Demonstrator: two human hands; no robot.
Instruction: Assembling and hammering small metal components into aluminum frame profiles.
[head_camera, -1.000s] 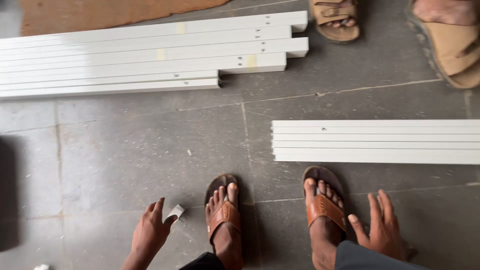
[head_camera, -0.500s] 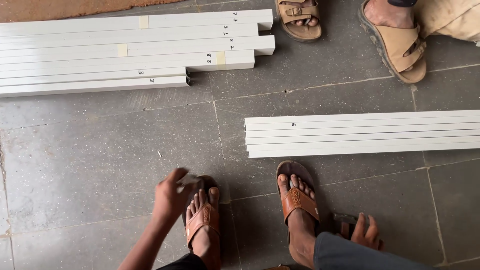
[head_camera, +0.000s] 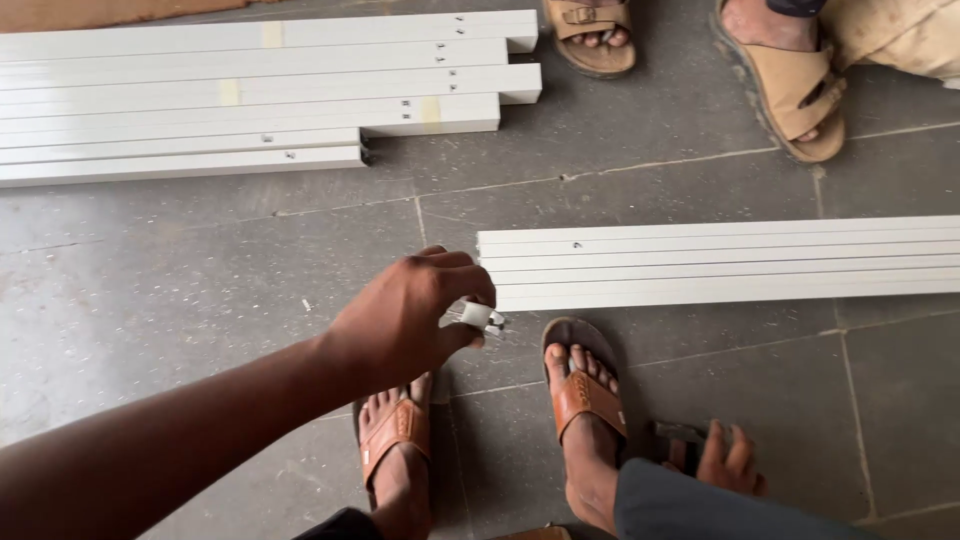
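A small white plastic piece (head_camera: 476, 315) is pinched between thumb & fingertips of the left hand (head_camera: 405, 320), held just above the floor (head_camera: 200, 290), right by the near end of a bundle of white strips (head_camera: 720, 262) lying just beyond & to the right of the fingers. The piece is judged light, stiff & smooth, prob. a bit slippery; a fingertip pinch across its sides looks enough, w/ no real force needed. The right hand (head_camera: 725, 458) is rested low on the floor beside the right foot (head_camera: 585, 420); its fingers are seen curled near something dark, but whether anything is gripped cannot be told, since the sleeve & frame edge cut it off. The exact shape of the white piece is hard to make out, approx. half being hidden by the thumb. A second stack of white strips (head_camera: 250, 95) is laid well beyond the left hand. Another person's sandalled feet (head_camera: 690, 60) are cut off at the top edge.
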